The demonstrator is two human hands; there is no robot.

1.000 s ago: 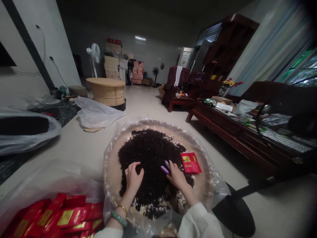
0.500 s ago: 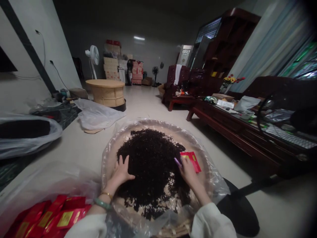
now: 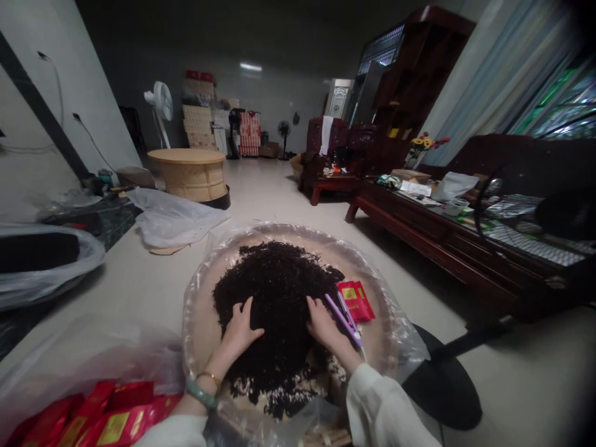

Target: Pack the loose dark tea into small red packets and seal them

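Observation:
A round shallow basket [image 3: 378, 338], lined with clear plastic, holds a heap of dark dried tea leaves [image 3: 277, 279]. My left hand [image 3: 239, 334] rests on the left side of the heap, fingers spread and thumb out, with nothing gripped. Opposite it, my right hand [image 3: 322, 321] touches the heap's right side, its fingers apart and partly sunk among the leaves. Just right of that hand lies a purple mini flat iron [image 3: 343, 318], its two arms apart. Small red packets [image 3: 356, 301] with yellow labels lie beside it on the bare basket floor.
A clear bag of red packets [image 3: 112, 416] sits at lower left. Another plastic bag with dark contents [image 3: 40, 251] is at far left. A black fan base [image 3: 447, 385] stands close on the right, near a long dark wooden table [image 3: 410, 230].
My right hand has left the purple flat iron and red packets and moved left onto the leaves. My left hand has shifted slightly right and down. The view has turned a little right.

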